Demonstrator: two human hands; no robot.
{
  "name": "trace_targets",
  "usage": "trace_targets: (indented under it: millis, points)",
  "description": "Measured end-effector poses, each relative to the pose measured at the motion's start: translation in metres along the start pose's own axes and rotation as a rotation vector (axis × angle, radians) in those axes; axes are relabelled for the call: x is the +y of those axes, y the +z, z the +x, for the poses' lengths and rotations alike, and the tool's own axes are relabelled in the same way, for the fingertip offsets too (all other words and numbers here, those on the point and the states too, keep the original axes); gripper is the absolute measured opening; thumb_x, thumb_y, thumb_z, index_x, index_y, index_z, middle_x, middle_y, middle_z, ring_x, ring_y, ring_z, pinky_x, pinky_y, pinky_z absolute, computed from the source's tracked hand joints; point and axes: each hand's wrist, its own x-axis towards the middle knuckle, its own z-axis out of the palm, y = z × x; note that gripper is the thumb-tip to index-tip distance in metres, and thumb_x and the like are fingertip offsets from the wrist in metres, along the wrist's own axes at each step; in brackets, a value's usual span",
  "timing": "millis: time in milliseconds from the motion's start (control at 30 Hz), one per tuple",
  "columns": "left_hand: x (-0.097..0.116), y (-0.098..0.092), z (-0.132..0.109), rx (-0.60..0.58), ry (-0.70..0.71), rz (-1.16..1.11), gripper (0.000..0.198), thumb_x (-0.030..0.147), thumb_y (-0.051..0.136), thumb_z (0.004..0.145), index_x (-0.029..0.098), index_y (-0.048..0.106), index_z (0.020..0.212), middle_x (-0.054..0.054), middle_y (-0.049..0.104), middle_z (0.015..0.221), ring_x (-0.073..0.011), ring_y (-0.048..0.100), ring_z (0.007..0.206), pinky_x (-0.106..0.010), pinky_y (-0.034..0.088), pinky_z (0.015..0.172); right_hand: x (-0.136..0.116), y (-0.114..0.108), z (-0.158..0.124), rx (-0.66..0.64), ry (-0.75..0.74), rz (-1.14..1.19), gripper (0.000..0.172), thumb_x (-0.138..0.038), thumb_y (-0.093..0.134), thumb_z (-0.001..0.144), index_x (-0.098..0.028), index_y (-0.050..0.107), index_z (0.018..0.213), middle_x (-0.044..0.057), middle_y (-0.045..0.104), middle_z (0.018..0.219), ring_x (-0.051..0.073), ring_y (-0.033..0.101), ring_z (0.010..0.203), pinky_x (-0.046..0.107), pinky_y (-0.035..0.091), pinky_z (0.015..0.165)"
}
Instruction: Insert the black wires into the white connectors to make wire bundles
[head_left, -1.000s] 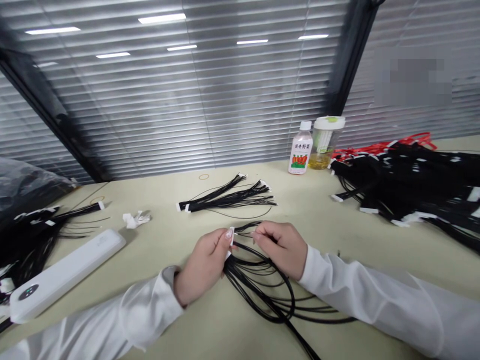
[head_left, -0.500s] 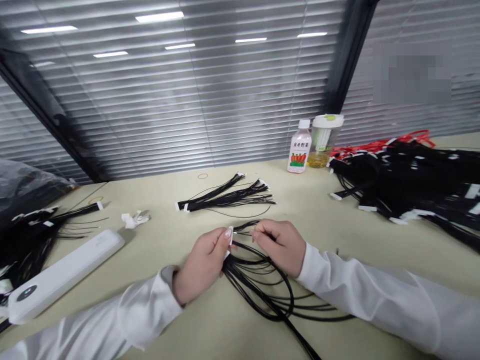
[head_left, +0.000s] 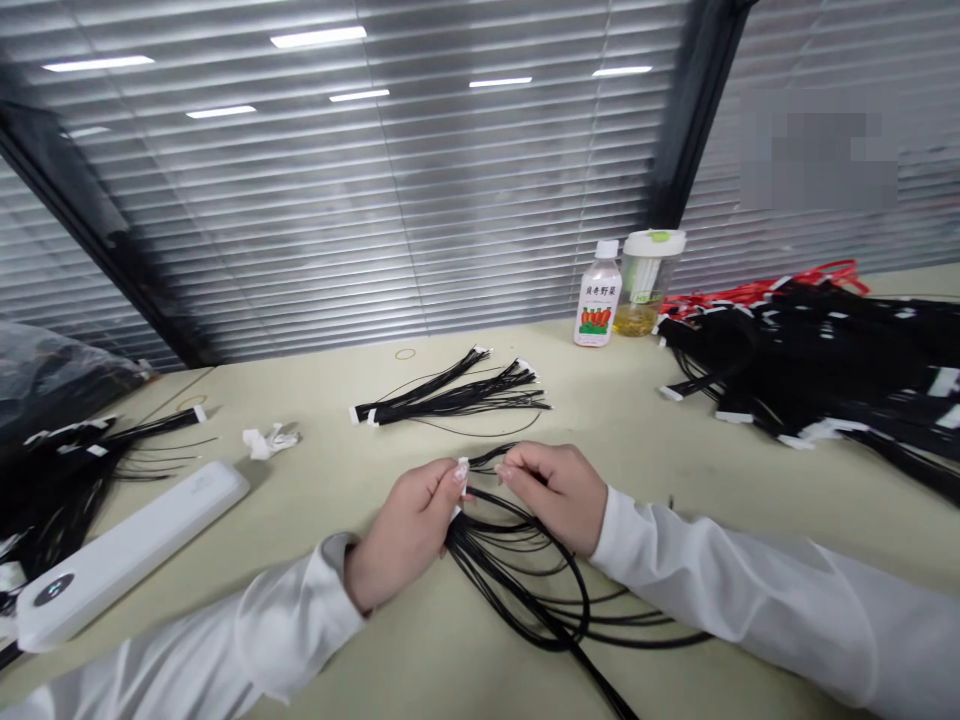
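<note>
Head view: the left hand (head_left: 409, 520) pinches a small white connector (head_left: 463, 475) just above the bench (head_left: 450, 660), and its black wires (head_left: 525, 575) loop down between the sleeves. The right hand (head_left: 559, 490) has its fingers closed on one wire end beside it. A steady connector and one straight wire at a time would likely serve best.

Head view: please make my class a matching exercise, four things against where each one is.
Things:
1 bottle
2 white connector
3 white bar-shaped device
4 looped black wires

Places:
A pinched in the left hand
B beside the lidded cup
C pinched by the right hand
D lying far left

Pairs: 1-B, 2-A, 3-D, 4-C
</note>
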Motion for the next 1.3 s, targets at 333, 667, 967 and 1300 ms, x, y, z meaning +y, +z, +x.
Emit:
trace_targets:
  millis: [333, 667, 967, 1300]
  points:
    - [0.0017, 0.0007, -0.0013, -0.011, 0.003, -0.017, 0.038, 0.044, 0.033, 0.083, 0.015, 0.040, 0.060, 0.005, 0.036, 0.049, -0.0051, 0.035, 0.044, -0.017, 0.031, 0.044, 0.0018, 0.0002, -0.0007, -0.004, -0.013, -0.019, 0.025, -0.027, 0.042, 0.082, -0.017, 0.043, 0.060, -0.005, 0.038, 0.052, 0.007, 0.034, 0.051, 0.020, 0.030, 0.050]
    - [0.0008, 0.0008, -0.0005, -0.043, -0.022, -0.068, 0.037, 0.045, 0.033, 0.083, 0.015, 0.039, 0.062, 0.005, 0.036, 0.054, -0.0042, 0.035, 0.045, -0.016, 0.031, 0.043, 0.0011, 0.0003, -0.0022, 0.070, -0.010, -0.018, 0.020, -0.026, 0.044, 0.082, -0.017, 0.047, 0.064, -0.005, 0.041, 0.052, 0.007, 0.037, 0.050, 0.019, 0.031, 0.050]
    - [0.0035, 0.0006, -0.0005, -0.008, -0.010, -0.047, 0.037, 0.044, 0.034, 0.083, 0.015, 0.041, 0.061, 0.004, 0.036, 0.050, -0.0059, 0.034, 0.047, -0.016, 0.030, 0.043, -0.0005, 0.0010, -0.0014, 0.036, -0.009, -0.041, 0.022, -0.027, 0.045, 0.081, -0.016, 0.049, 0.063, -0.005, 0.042, 0.051, 0.007, 0.036, 0.049, 0.019, 0.031, 0.048]
    - [0.0023, 0.0014, 0.0003, -0.071, 0.003, 0.000, 0.035, 0.041, 0.033, 0.083, 0.014, 0.039, 0.061, 0.004, 0.037, 0.055, -0.0051, 0.035, 0.048, -0.017, 0.031, 0.047, -0.0029, 0.0016, -0.0027, 0.024, -0.040, -0.081, 0.022, -0.026, 0.044, 0.082, -0.016, 0.048, 0.062, -0.005, 0.041, 0.051, 0.007, 0.035, 0.048, 0.019, 0.029, 0.048]
